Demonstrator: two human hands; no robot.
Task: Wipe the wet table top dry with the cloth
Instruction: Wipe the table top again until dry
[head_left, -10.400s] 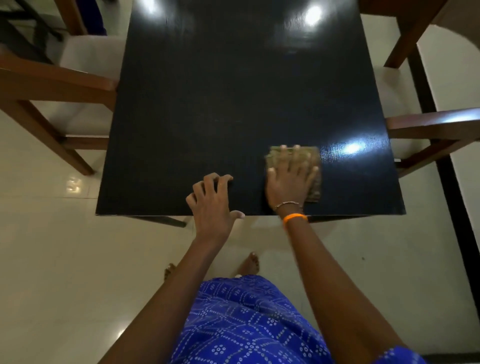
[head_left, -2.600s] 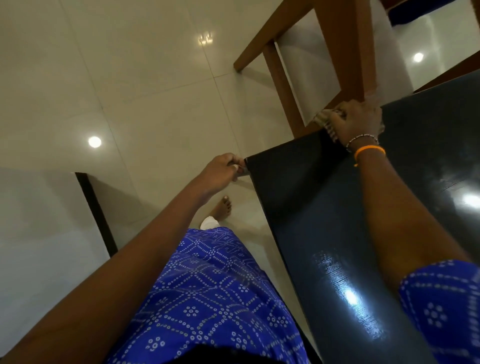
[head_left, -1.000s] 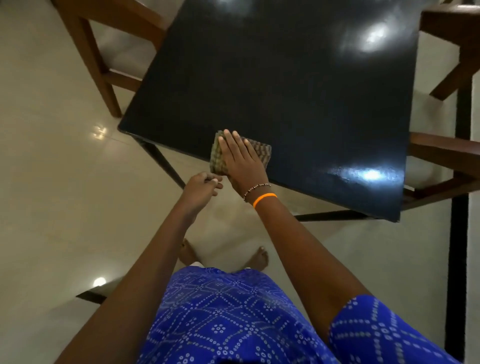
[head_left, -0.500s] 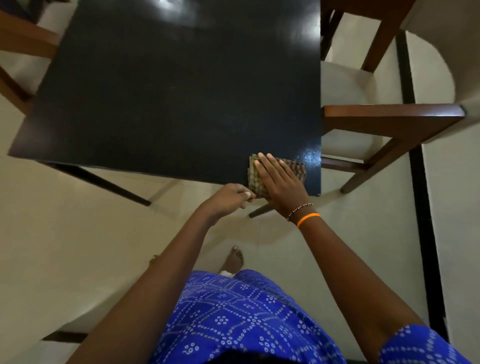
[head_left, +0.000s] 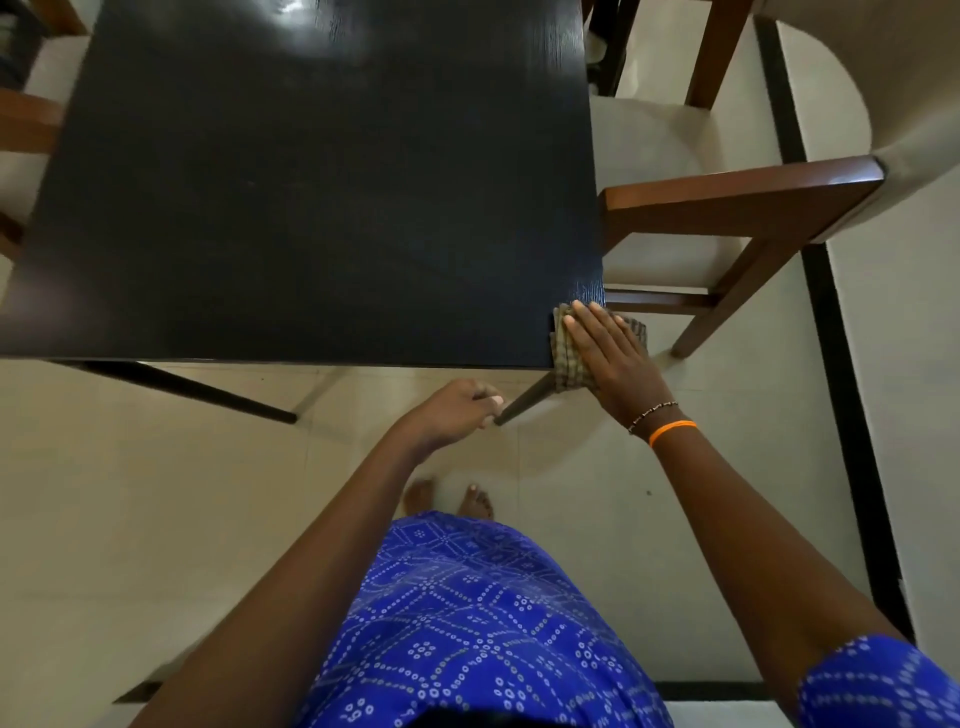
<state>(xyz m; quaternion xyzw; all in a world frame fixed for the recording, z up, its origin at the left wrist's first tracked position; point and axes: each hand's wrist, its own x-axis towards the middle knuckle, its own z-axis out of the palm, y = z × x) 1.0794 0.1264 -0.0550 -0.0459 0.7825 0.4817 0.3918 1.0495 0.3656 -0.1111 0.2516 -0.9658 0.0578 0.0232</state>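
Note:
A black table top (head_left: 311, 208) fills the upper left of the view, with a bright glare patch near its far edge. My right hand (head_left: 610, 358) lies flat with fingers together on a folded checked cloth (head_left: 565, 358) at the table's near right corner. Part of the cloth hangs past the corner over the floor. My left hand (head_left: 457, 410) hovers in front of the near edge, fingers curled shut, holding nothing and touching nothing that I can see.
A wooden chair (head_left: 737, 197) with a pale seat stands close against the table's right side. Another chair (head_left: 26, 119) shows at the left edge. Slanted dark table legs (head_left: 208, 387) reach onto the pale tiled floor. My bare feet (head_left: 449, 501) stand just before the table.
My right hand has slid the cloth right along the near edge, from just inside the corner to partly off it. My left hand has dropped slightly away from the edge.

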